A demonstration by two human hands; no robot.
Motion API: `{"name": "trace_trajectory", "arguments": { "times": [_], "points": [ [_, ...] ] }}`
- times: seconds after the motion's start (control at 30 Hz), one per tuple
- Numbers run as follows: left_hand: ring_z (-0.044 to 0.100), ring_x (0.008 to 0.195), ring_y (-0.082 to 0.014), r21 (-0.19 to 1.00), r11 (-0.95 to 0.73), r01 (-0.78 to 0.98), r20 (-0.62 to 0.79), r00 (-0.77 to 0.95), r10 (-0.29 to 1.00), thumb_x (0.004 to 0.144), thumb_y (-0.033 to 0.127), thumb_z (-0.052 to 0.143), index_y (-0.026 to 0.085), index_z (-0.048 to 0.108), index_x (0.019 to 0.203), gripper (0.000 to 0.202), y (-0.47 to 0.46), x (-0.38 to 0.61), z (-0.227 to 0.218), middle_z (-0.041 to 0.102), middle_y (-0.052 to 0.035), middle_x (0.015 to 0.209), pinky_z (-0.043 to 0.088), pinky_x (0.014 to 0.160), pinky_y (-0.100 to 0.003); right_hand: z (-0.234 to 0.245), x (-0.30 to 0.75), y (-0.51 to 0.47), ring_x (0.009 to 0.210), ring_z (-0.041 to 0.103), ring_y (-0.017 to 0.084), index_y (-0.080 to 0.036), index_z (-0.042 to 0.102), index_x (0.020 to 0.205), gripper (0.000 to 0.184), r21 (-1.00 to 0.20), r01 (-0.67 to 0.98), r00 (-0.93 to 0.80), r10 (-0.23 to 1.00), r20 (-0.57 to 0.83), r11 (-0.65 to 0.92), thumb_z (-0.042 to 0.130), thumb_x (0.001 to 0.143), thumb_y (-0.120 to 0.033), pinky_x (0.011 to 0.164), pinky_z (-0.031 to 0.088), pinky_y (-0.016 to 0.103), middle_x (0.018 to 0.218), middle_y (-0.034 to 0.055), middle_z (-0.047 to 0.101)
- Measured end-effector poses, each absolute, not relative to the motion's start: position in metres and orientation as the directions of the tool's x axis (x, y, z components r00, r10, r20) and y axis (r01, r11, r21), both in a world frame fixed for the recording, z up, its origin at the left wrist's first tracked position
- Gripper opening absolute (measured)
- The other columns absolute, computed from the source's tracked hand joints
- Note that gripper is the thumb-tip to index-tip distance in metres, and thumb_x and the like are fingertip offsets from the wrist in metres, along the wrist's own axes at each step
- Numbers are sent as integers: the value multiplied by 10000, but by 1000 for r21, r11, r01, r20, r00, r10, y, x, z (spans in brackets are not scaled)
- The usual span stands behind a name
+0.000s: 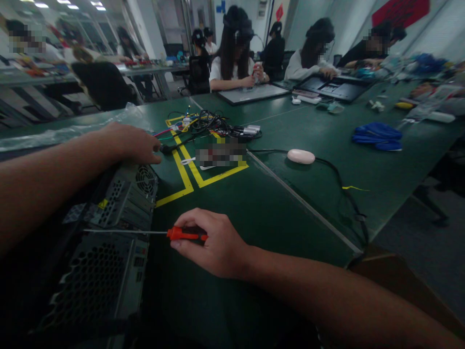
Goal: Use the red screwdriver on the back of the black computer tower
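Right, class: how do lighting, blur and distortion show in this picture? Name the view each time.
Head view: the grey perforated-metal computer case sinks into shadow at lower left; head view: white ceiling lights glare at upper left; head view: the orange-handled screwdriver looks sharper than the blurry black office chair; head view: the pale pillar leans, suggesting wide-angle distortion.

On the green table [269, 213], yellow tape [223, 176] makes angular lines. To the right of it there lies a pale pink oval object [301, 156], and farther right a blue bundle [377, 136], which looks soft. At the far side, one person in a white shirt [236, 55] sits behind a flat panel [259, 92]. Beside this person, another person in a light sweater [300, 65] touches a dark frame [329, 88]. A black chair [103, 83] stands at the left.
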State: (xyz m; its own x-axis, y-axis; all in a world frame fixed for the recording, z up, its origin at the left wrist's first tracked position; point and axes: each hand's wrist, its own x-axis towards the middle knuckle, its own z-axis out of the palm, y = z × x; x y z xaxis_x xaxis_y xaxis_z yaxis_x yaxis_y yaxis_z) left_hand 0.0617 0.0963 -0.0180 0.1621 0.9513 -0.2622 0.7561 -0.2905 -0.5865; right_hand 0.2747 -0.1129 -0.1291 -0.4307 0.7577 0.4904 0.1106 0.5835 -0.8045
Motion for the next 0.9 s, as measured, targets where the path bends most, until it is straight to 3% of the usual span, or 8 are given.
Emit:
{"name": "trace_trajectory", "arguments": {
  "times": [0.33, 0.57, 0.73, 0.9],
  "points": [
    [631, 1314, -456, -502, -240, 831, -219, 147, 965, 955, 597, 562, 243, 701, 1426, 606, 97, 60, -20, 681, -180, 1462, 428, 1102, -642, -129, 276, -111, 930, 723, 184, -169, 709, 1094, 221, -782, 106, -445, 733, 515, 614, 699, 1013, -373, 885, 561, 309, 1049, 69, 766],
    [682, 1245, -421, -552, -281, 785, -222, 186, 957, 967, 591, 532, 258, 703, 1418, 585, 96, 60, -19, 718, -154, 1410, 508, 1032, -611, -127, 274, -113, 848, 707, 165, -158, 733, 1072, 207, -786, 97, -442, 734, 515, 610, 656, 1037, -346, 811, 556, 281, 975, 60, 756],
    [678, 1245, -421, -531, -278, 801, -231, 179, 956, 962, 575, 542, 234, 718, 1396, 579, 96, 60, -19, 719, -158, 1411, 499, 1039, -606, -130, 274, -113, 860, 711, 170, -186, 671, 1167, 307, -809, 93, -431, 756, 493, 581, 778, 936, -359, 802, 570, 281, 1047, 48, 760],
    [672, 1255, -407, -514, -274, 813, -229, 178, 957, 955, 580, 570, 241, 715, 1399, 577, 96, 60, -19, 721, -154, 1406, 485, 1059, -585, -129, 275, -112, 844, 700, 164, -199, 663, 1084, 174, -802, 119, -449, 752, 482, 585, 723, 959, -304, 813, 573, 291, 1025, 42, 752]
  ]
}}
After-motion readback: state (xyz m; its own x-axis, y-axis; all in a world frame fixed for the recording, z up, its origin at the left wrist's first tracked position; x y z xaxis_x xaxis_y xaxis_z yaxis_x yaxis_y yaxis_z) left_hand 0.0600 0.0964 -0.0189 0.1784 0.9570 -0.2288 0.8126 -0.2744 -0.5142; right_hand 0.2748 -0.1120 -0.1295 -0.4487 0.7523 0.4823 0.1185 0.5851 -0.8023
